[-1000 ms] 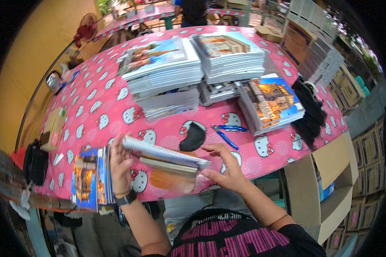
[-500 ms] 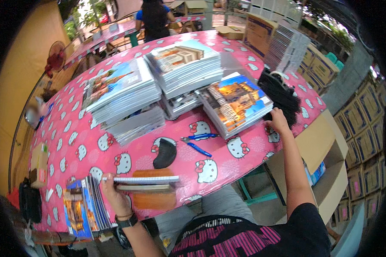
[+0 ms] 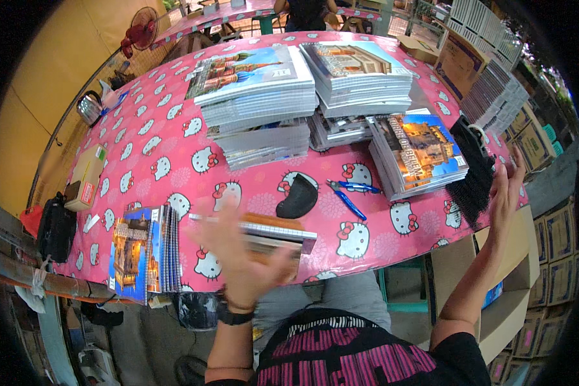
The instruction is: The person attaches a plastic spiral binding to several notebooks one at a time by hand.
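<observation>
My left hand (image 3: 241, 257), blurred by motion, hovers with its fingers apart over two thin notebooks (image 3: 280, 230) at the near table edge; a brown wooden board (image 3: 291, 266) is partly hidden beneath them. My right hand (image 3: 507, 183) is open, fingers stretched, beside a black bristly bundle (image 3: 473, 174) at the right. Left of that bundle lies a stack of spiral-bound notebooks (image 3: 418, 154) with a lit castle on the cover. Blue-handled pliers (image 3: 350, 196) and a black half-moon piece (image 3: 298, 196) lie mid-table. Overlapping notebooks (image 3: 145, 251) rest at the near left.
Tall notebook stacks (image 3: 254, 80) (image 3: 357, 77) stand at the back of the pink table (image 3: 154, 135). An opened cardboard box (image 3: 508, 283) is at my right. A kettle (image 3: 89, 108), small box (image 3: 87, 177) and black bag (image 3: 56, 225) line the left edge. A person (image 3: 305, 14) is beyond.
My left hand has let go of the notebook's end and moved right, over the notebooks. My right hand has lifted off the castle stack's corner and moved right. The view has shifted.
</observation>
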{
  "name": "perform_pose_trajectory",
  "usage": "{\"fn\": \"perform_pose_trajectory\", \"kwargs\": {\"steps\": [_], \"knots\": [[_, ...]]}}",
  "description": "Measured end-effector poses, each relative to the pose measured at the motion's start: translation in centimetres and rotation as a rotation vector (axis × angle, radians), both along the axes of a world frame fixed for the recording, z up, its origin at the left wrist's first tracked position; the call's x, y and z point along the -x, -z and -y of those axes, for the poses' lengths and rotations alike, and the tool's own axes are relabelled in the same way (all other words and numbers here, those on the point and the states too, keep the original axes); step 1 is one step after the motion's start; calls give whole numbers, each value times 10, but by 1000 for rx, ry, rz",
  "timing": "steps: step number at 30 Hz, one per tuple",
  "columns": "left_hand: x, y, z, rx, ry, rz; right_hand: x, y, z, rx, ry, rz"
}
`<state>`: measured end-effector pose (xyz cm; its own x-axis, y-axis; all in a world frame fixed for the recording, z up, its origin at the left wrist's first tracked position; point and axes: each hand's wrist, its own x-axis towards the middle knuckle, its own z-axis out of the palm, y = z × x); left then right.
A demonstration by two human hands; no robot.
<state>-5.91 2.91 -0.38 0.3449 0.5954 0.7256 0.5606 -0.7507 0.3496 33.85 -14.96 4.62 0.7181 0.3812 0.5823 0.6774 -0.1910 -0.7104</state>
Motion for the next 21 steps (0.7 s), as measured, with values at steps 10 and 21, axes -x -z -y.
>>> {"fn": "perform_pose_trajectory", "kwargs": {"steps": [10,21], "knots": [[-40,15,13,86,159,-189,196,37,-77,342,-1015,-211],[-14,10,3,217,390,-10,187,38,-86,382,-1080,-190]]}}
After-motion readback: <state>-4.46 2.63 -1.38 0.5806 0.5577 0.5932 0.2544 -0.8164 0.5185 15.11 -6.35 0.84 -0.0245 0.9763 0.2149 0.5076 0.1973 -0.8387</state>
